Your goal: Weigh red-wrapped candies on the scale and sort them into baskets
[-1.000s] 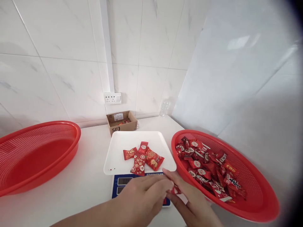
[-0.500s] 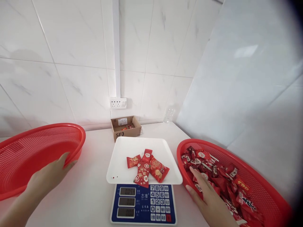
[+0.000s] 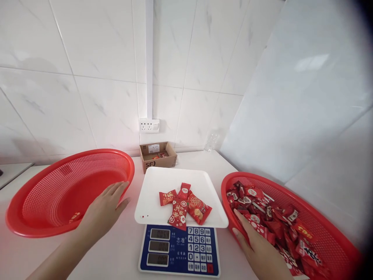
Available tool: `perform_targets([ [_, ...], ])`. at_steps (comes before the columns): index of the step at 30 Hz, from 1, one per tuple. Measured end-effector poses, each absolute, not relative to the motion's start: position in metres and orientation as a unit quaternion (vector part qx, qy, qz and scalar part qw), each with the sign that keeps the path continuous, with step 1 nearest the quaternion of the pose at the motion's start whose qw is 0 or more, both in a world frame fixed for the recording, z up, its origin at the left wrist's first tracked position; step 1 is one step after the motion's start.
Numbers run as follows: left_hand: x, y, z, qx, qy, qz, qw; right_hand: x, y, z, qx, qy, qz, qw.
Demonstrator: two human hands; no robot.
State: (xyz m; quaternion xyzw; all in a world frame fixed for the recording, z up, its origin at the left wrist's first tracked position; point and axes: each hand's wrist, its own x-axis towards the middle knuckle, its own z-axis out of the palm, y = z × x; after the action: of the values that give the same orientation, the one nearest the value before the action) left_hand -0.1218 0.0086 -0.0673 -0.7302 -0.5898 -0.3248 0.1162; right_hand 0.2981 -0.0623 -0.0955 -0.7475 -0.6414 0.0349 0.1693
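Observation:
My left hand (image 3: pixel 101 210) grips the near right rim of a red plastic basket (image 3: pixel 87 153) at the left, fingers over the edge and thumb outside. A small yellow-marked wrapper (image 3: pixel 74 217) shows low inside it. At the right, my right hand (image 3: pixel 256 245) is closed over the left rim of a second red basket (image 3: pixel 335 229), its thumb outside. That basket holds many red-wrapped sweets (image 3: pixel 274 225), partly hidden by the hand. Between the baskets stands a digital scale (image 3: pixel 179 251) with a white pan (image 3: pixel 160 177). Several red snack packets (image 3: pixel 178 214) lie on the pan.
An open cardboard box (image 3: pixel 160 161) with a few packets inside stands behind the scale. Beside it, a clear plastic container (image 3: pixel 211 142) leans near the wall corner. A wall socket (image 3: pixel 149 125) is above the box. Tiled walls bound the white table (image 3: pixel 116 252).
My left hand has moved right together with the left basket, which is now closer to the scale. The view has shifted slightly left. My right hand stays at the right basket's rim.

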Motion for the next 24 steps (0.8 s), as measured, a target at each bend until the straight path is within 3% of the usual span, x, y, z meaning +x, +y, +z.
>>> perform_targets([
  [7,-0.031,0.013,-0.027,-0.859,-0.487,-0.122,-0.102,0.292,-0.062,-0.088,-0.767,-0.621,0.078,0.145],
  [17,-0.003,0.035,-0.040,-0.877,-0.459,-0.093,-0.109,0.289,-0.064,-0.082,-0.767,-0.624,0.069,0.133],
  [24,-0.074,0.042,-0.021,-0.783,-0.596,-0.179,-0.018,0.293,-0.063,-0.090,-0.761,-0.632,0.072,0.127],
])
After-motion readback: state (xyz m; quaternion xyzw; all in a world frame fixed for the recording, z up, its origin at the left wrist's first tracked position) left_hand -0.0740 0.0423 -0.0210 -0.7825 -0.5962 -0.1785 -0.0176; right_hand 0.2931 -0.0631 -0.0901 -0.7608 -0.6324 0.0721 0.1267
